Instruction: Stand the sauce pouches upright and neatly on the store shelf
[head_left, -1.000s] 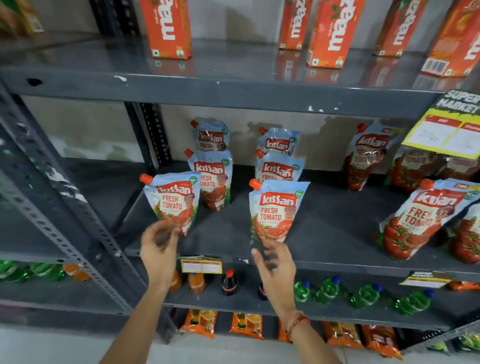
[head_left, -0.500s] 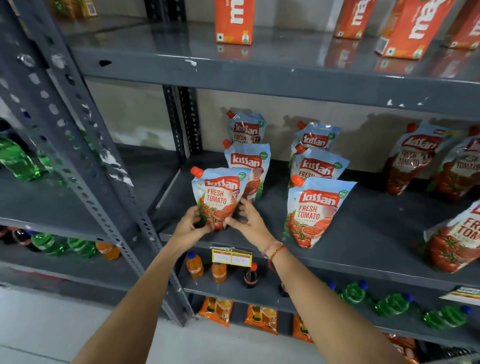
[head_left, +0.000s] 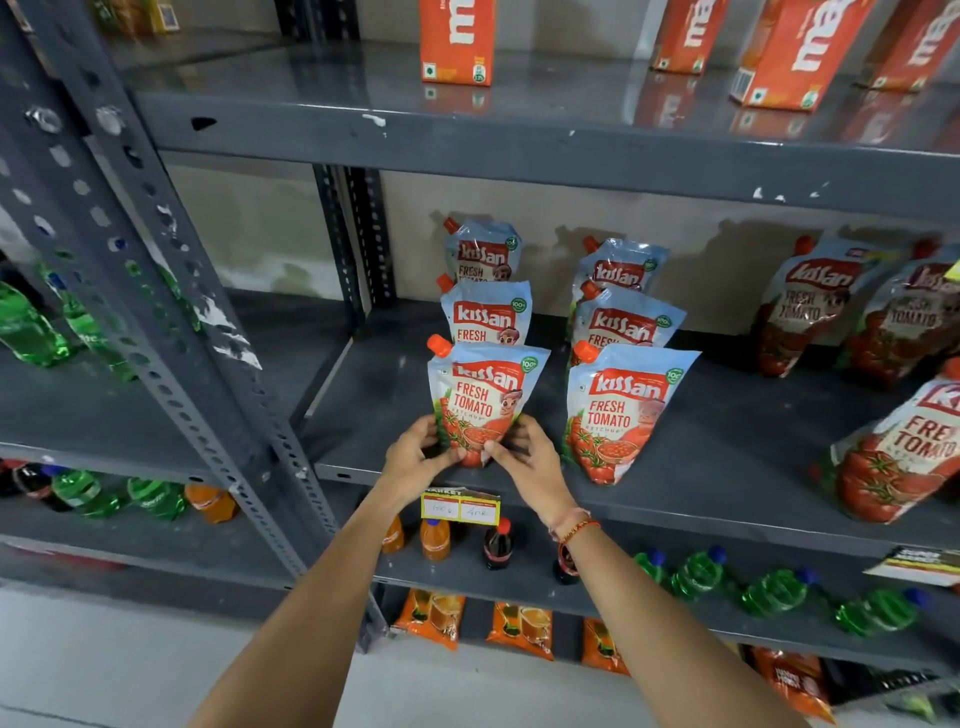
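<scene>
A: Both hands are on the front-left ketchup pouch (head_left: 483, 402). The left hand (head_left: 415, 460) pinches its lower left edge, and the right hand (head_left: 527, 460) pinches the lower right, thumbs across the front near the base.

B: Where does it sit?

A: At the front lip of the grey shelf (head_left: 727, 457), first in a column of 3, with a second column of 3 just beside it on the right.

B: What could go wrong?

A: I judge the base is the risk. If the soft bottom is not spread flat when the fingers let go, the pouch may slump forward off the lip, toward the bottles (head_left: 436, 540) on the shelf below.

B: And pushed back too hard?

A: It could knock the pouch behind (head_left: 485, 317) over, toppling the column. The larger pouch at right (head_left: 898, 457) already leans.
</scene>
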